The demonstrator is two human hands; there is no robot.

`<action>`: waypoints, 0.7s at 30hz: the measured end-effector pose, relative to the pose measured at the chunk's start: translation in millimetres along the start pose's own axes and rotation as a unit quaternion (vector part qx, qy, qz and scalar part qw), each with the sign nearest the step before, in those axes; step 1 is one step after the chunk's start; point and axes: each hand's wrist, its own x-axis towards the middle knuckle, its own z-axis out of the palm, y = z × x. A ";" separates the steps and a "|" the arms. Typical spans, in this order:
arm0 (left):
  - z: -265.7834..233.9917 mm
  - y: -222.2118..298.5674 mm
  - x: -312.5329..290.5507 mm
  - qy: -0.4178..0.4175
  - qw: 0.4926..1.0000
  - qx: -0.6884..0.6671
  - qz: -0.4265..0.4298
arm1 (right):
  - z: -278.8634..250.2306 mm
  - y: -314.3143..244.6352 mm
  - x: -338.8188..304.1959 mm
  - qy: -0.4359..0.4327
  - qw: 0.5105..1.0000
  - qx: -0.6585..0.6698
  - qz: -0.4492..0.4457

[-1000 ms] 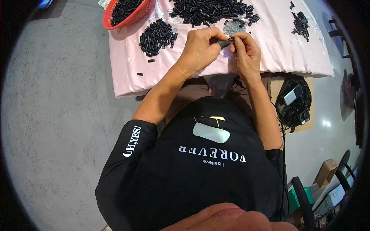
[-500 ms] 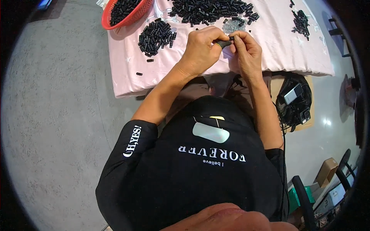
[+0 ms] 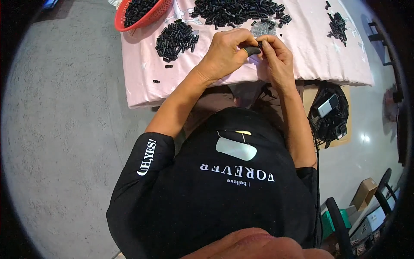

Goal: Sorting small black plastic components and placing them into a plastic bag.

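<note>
Over the near part of the pink cloth, both hands meet at a small black cylindrical piece (image 3: 259,44), mostly covered by fingertips. My left hand (image 3: 227,52) pinches it from the left, a dark finger cot (image 3: 253,51) on the thumb. From the right, the thumb and fingertips of my right hand (image 3: 279,57) close on the same piece. Just beyond the fingers lies a heap of small clear parts (image 3: 264,29). A large heap of black cylindrical pieces (image 3: 233,13) spreads behind it, and a smaller heap of black pieces (image 3: 177,39) sits left of my left hand.
A red plastic basket (image 3: 148,21) full of black pieces stands at the table's far left. Two loose pieces, one farther (image 3: 168,66) and one nearer (image 3: 156,81), lie toward the front left. Another pile of black pieces (image 3: 337,28) is far right. Cables and a device (image 3: 328,107) lie right, below table level.
The left fingers and thumb have shifted slightly around the small black piece. Both hands stay in nearly the same place, and the heaps look the same.
</note>
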 end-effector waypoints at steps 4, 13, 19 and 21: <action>0.4 -0.6 -1.6 -0.007 1.000 0.013 0.009 | 1.7 -0.5 0.2 0.001 1.000 0.012 0.010; -2.7 -5.6 3.8 -0.051 0.995 0.050 0.070 | -0.6 3.2 1.7 0.002 0.998 0.061 -0.001; -1.3 -6.6 7.0 -0.055 0.994 0.023 0.094 | -2.5 3.1 2.8 -0.011 0.996 0.083 -0.001; -2.0 -5.5 6.3 -0.052 0.993 0.030 0.101 | -3.2 2.7 2.0 -0.004 0.997 0.080 0.008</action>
